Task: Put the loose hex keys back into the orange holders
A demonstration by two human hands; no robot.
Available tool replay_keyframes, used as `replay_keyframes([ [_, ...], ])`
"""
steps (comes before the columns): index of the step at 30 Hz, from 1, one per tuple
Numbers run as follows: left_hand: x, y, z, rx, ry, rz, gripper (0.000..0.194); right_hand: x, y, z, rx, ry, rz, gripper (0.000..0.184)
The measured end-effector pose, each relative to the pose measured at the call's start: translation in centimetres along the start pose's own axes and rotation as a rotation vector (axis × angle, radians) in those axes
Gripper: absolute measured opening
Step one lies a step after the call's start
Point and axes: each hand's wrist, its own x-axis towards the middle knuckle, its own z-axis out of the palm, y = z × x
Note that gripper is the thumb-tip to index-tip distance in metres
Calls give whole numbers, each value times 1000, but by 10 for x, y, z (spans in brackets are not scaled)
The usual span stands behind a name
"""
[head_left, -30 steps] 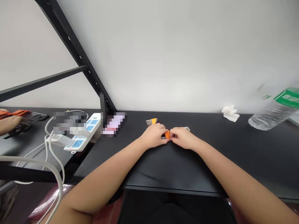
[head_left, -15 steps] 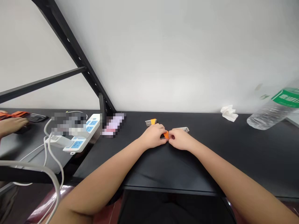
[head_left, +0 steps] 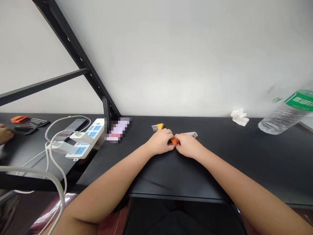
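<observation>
"Where's the orange holder [head_left: 173, 141]?"

"At the desk [head_left: 186, 182], pinched by both left hand [head_left: 160, 142] and right hand [head_left: 188, 145]."

"Any risk?"

"Uneven pressure could twist it free; a careless right knuckle might scatter those bent keys [head_left: 193, 134] just behind."

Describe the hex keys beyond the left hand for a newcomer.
On the black desk, find the left hand. Just beyond it, hex keys stick out leftward from a yellow-orange clip. The loose keys by the right hand show no clip; the redder holder sits between both hands.
</observation>
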Motion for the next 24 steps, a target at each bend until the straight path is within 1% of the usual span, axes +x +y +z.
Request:
replay_keyframes([
  [4,0,3,-1,23,-4,-26,12,-1,1,-2,-29,-10,42,10],
  [8,0,8,-4,31,-12,-65,13,-1,3,-7,-37,-34,104,14],
  [11,-1,13,-6,27,-27,-70,15,-1,6,-8,-37,-24,100,16],
  [15,0,15,-4,48,-16,-82,27,-1,10,-7,36,-40,77,15],
  [16,0,15,-3,49,-12,-84,27,-1,10,-6,56,-50,75,14],
  [18,0,14,0,49,-9,-78,22,-1,10,-5,72,-55,73,12],
  [21,0,13,2,57,-11,-66,15,-1,9,-5,36,-44,77,12],
  [24,0,13,3,54,-19,-52,13,-1,9,-7,-3,-36,84,13],
])
